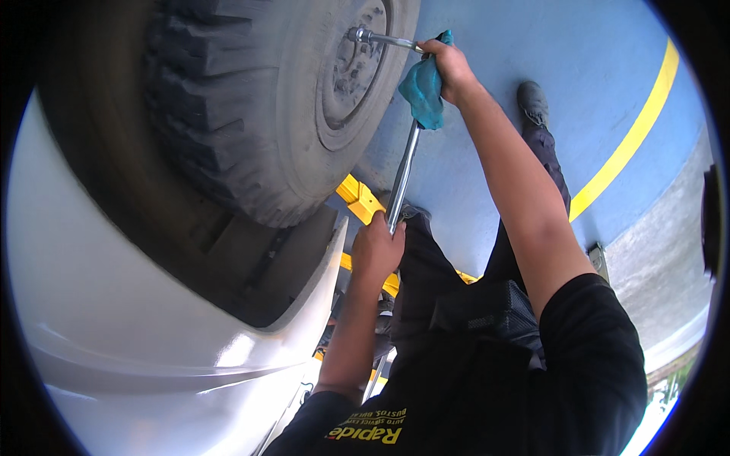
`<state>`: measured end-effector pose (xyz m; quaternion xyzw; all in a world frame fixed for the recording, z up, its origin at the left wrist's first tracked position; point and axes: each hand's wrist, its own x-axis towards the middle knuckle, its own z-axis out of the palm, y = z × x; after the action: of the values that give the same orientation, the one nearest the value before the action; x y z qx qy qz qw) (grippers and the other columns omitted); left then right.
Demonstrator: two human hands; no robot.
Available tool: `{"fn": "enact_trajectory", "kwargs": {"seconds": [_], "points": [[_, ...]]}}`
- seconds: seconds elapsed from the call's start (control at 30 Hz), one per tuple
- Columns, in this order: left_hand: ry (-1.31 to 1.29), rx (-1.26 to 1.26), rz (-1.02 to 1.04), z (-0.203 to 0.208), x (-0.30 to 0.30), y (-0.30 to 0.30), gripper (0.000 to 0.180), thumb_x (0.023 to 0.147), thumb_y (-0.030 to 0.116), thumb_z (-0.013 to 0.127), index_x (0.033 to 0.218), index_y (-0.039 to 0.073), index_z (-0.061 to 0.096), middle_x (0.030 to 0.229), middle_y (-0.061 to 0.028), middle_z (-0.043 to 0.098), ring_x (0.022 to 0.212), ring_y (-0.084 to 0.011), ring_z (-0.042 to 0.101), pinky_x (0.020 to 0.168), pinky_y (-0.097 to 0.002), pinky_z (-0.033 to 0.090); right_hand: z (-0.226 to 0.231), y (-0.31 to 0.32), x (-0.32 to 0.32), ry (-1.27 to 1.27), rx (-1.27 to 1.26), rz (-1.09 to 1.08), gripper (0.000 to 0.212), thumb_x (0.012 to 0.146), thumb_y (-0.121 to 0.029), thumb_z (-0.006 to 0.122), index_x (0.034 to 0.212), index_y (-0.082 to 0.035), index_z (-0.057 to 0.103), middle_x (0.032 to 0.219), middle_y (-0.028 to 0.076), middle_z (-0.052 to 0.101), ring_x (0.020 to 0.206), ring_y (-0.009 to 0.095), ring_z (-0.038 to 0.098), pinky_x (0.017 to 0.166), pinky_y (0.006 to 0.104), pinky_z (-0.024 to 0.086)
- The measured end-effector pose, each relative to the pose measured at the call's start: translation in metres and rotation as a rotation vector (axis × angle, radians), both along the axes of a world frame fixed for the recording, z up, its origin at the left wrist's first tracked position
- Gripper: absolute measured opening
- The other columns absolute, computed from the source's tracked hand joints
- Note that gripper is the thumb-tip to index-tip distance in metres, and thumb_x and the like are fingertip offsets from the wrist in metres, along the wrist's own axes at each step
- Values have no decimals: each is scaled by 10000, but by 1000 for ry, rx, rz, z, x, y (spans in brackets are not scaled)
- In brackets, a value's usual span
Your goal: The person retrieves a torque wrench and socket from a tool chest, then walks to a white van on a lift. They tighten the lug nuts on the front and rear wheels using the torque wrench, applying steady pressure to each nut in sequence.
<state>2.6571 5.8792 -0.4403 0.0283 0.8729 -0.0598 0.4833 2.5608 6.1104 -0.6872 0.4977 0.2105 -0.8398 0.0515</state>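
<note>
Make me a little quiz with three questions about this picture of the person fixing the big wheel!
1. True or false: the right hand grips the bend of the metal wrench together with a teal cloth.
2. What does the left hand hold?
A. a yellow hose
B. the long handle of the wrench
C. a tyre gauge
3. Fill in: the socket end of the wrench sits on the hub of the ____.

Key: 1 true; 2 B; 3 wheel.
</note>
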Motion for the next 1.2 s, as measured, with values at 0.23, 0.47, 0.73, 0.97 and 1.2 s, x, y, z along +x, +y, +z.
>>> {"fn": "enact_trajectory", "kwargs": {"seconds": [0.23, 0.47, 0.73, 0.97, 1.2], "points": [[-14, 156, 135, 31, -36, 10, 366, 938, 310, 727, 1031, -25, 612, 844, -239, 701, 825, -445, 708, 728, -482, 538, 30, 21, -9, -33, 18, 0, 285, 937, -212, 682, 1119, -30, 560, 967, 113, 560, 848, 233, 605, 741, 413, 548], [28, 163, 177, -138, 27, -95, 415, 950, 278, 707, 1186, -25, 550, 1092, -298, 690, 1048, -496, 664, 882, -548, 530, -20, -23, 11, 123, 179, 94, 294, 884, -132, 753, 1110, -76, 572, 928, 54, 571, 839, 179, 564, 715, 366, 485], [-54, 210, 155, -202, 9, -120, 400, 954, 239, 692, 1199, -31, 527, 1129, -301, 682, 1081, -508, 645, 929, -547, 517, -16, -18, 4, 136, 329, 221, 286, 907, -175, 747, 1106, -68, 572, 935, 42, 587, 864, 165, 570, 773, 359, 489], [-75, 203, 136, 4, -24, -37, 341, 946, 287, 695, 1064, -12, 583, 906, -285, 703, 899, -507, 679, 773, -572, 519, 19, 3, -5, 16, 147, 133, 273, 916, -215, 732, 1085, -58, 586, 948, 63, 560, 852, 188, 537, 771, 378, 486], [-38, 134, 59, 0, -40, -54, 319, 938, 237, 718, 1075, -16, 580, 895, -289, 683, 877, -512, 670, 722, -535, 516, 7, -24, -21, -115, 261, 80, 277, 908, -215, 736, 1071, -39, 597, 932, 73, 565, 841, 192, 531, 744, 385, 477]]}}
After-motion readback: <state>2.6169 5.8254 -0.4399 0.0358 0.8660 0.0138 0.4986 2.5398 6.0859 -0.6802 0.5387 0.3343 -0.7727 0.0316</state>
